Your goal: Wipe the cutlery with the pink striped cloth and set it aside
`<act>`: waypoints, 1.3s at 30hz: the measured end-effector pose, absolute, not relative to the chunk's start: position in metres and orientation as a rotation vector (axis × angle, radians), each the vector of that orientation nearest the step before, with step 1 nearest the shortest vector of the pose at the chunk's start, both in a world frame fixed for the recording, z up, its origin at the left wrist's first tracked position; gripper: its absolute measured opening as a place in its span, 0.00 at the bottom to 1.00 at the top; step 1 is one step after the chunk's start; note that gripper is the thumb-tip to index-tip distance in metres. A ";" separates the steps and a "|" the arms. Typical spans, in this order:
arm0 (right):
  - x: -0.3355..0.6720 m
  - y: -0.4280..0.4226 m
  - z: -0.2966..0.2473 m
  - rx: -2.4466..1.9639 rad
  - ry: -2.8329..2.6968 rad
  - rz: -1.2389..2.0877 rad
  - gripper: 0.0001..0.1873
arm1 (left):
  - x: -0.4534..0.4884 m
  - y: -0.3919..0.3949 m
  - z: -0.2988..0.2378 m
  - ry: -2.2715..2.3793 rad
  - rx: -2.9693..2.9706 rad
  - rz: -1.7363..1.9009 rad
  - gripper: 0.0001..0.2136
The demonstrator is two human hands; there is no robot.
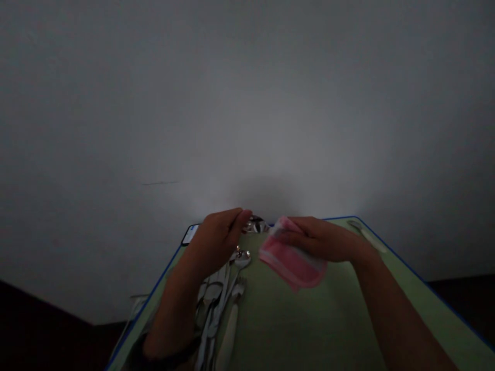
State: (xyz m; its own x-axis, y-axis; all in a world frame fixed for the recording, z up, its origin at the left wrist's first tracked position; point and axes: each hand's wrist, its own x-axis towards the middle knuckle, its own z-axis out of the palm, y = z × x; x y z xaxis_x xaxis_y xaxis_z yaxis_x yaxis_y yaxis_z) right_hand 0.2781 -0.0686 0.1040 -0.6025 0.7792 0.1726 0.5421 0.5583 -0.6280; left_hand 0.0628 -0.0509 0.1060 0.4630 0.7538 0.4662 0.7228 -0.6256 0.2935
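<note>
Near the far edge of the table, my left hand (220,237) has its fingers closed on a shiny metal spoon (257,224). Its rounded end shows between my hands, while the rest is hidden by the fingers. A pink cloth (296,263) with pale stripes is gripped in my right hand (315,237) and hangs below the fingers. The cloth's upper end is close to the spoon; whether they touch I cannot tell. Below and partly behind my left forearm lies a group of cutlery: several spoons (243,259) and knives, with a pale-handled fork (237,291) at its right side.
The green table (294,330) has a blue edge and stands against a grey wall (247,113). A phone (190,235) with a lit screen lies at the far left corner. Another spoon (367,236), pale-handled, rests at the far right corner.
</note>
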 end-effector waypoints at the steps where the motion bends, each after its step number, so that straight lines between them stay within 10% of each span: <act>1: 0.281 -0.069 0.105 -1.095 -2.364 0.777 0.16 | 0.060 -0.049 0.105 1.362 2.623 0.891 0.17; 39: 0.271 -0.075 0.106 -1.248 -2.436 0.347 0.13 | 0.076 -0.072 0.129 1.622 2.281 0.913 0.23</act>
